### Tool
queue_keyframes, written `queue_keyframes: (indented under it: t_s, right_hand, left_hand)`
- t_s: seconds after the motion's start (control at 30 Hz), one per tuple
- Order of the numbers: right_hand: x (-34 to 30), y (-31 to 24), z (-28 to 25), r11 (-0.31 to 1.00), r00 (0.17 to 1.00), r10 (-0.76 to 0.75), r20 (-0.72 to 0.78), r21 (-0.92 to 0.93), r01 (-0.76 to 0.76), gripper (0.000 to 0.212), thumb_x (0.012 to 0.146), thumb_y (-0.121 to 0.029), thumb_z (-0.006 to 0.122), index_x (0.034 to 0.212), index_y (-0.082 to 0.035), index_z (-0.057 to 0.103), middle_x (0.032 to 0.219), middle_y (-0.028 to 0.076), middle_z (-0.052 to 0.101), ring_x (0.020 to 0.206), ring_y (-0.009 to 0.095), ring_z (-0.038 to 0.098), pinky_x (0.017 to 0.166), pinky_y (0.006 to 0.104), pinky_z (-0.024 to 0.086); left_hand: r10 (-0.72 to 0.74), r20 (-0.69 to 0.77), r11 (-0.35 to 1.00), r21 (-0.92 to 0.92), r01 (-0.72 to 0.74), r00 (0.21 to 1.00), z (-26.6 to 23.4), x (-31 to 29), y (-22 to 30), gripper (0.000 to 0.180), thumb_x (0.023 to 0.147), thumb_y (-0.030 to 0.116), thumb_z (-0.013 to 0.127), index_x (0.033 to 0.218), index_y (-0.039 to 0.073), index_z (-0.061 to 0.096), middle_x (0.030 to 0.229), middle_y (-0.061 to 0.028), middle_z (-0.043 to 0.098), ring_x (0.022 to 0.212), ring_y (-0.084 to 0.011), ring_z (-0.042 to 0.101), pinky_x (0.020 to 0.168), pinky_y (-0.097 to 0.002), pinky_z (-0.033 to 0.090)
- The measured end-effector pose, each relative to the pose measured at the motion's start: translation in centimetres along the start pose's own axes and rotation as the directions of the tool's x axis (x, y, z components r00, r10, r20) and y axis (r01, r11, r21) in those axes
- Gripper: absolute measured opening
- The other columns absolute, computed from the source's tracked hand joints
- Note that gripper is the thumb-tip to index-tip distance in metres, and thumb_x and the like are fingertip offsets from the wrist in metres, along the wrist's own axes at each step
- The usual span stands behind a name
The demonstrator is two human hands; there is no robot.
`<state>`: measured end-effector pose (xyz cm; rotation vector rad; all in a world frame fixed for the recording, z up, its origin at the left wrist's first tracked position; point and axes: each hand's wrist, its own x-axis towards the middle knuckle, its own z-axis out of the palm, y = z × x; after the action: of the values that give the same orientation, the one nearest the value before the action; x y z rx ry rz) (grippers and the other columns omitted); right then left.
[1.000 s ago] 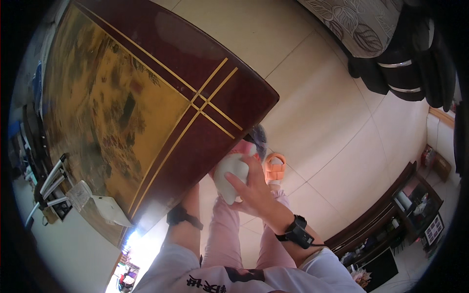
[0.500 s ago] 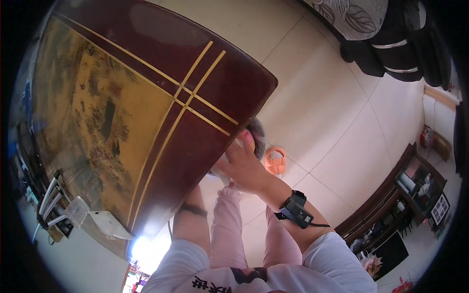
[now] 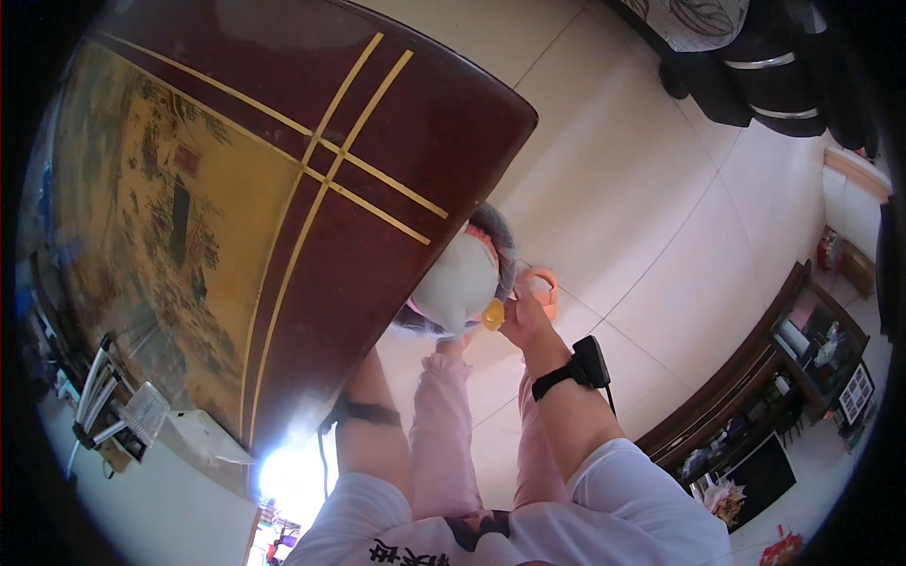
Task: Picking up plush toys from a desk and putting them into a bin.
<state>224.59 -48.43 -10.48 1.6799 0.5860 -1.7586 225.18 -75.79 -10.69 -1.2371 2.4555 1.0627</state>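
Note:
Beside the slanting table edge is a smooth white rounded object [image 3: 459,278] with a small pointed tip at its lower end. What kind of thing it is I cannot make out. It sits over a dark grey rounded rim [image 3: 500,231], with a strip of pink showing between. My right hand [image 3: 526,318] is just right of the white object, fingers closed at a small yellow round piece [image 3: 493,314]. My left forearm [image 3: 370,401] reaches up under the table edge; the left hand is hidden there.
A dark red table [image 3: 368,255] with gold lines and a picture panel fills the left. An orange slipper [image 3: 545,288] lies on the tiled floor [image 3: 623,217] behind my right hand. A dark wooden cabinet [image 3: 746,377] stands at right; a dark seat [image 3: 783,85] is at upper right.
My right hand has moved right and slightly down, off the spot by the table edge. The white rounded object it covered now shows, and the yellow piece is at its fingers.

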Motion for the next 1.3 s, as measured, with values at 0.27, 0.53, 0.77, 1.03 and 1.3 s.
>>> queue_keyframes:
  t_s: [0.27,0.53,0.77,1.03,1.3]
  right_hand:
    - [0.1,-0.2,-3.4,0.768,0.78,-0.625,-0.007,-0.186,0.613,0.03,0.089,-0.026,0.053,0.11,-0.006,0.053,0.086,0.0,0.057,0.073,0.01,0.053,0.056,0.0266,0.044]
    - [-13.4,-1.4,0.7,0.907,0.913,-0.239,0.33,-0.259,0.331,0.028,0.083,-0.012,0.059,0.109,-0.006,0.053,0.096,0.004,0.06,0.086,0.014,0.058,0.076,0.0262,0.047]
    - [-16.2,-1.7,2.4,0.874,0.872,-0.324,0.366,-0.238,0.424,0.039,0.079,-0.007,0.059,0.116,-0.007,0.048,0.083,0.001,0.054,0.07,0.009,0.051,0.062,0.0229,0.043]
    - [-18.7,-2.3,2.2,0.69,0.835,-0.407,0.371,-0.475,0.547,0.026,0.078,-0.005,0.06,0.102,-0.002,0.051,0.085,-0.001,0.052,0.072,0.007,0.049,0.063,0.0215,0.038]
    - [-19.9,-0.8,2.2,0.572,0.782,-0.474,0.404,-0.534,0.623,0.022,0.079,-0.003,0.057,0.1,0.0,0.052,0.085,0.002,0.055,0.069,0.009,0.054,0.059,0.0224,0.043]
  left_hand:
    - [-0.002,0.0,0.994,-0.105,0.002,1.0,-0.6,-3.7,1.8,0.047,0.082,0.029,0.063,0.113,-0.004,0.054,0.116,-0.0179,0.055,0.108,-0.0273,0.051,0.093,-0.0363,0.038]
    - [0.195,-0.038,0.978,-0.066,-0.198,0.98,-1.9,-8.9,6.2,0.038,0.071,0.021,0.074,0.094,-0.002,0.056,0.094,-0.011,0.057,0.086,-0.0237,0.052,0.08,-0.0359,0.04]
    - [-0.028,-0.004,0.894,-0.447,0.023,1.0,-5.2,-12.9,5.8,0.028,0.077,0.016,0.064,0.097,-0.001,0.056,0.088,-0.0069,0.056,0.083,-0.0191,0.053,0.076,-0.0325,0.041]
    - [-0.203,0.405,0.665,-0.612,0.429,0.892,-9.8,-14.2,9.0,0.017,0.078,0.014,0.06,0.092,0.004,0.059,0.079,-0.0008,0.057,0.076,-0.009,0.05,0.072,-0.0246,0.039]
    - [-0.031,0.526,0.658,-0.63,0.413,0.85,-12.1,-17.1,7.4,0.022,0.079,0.015,0.063,0.096,0.002,0.062,0.08,0.0016,0.059,0.076,-0.0082,0.05,0.07,-0.0231,0.039]
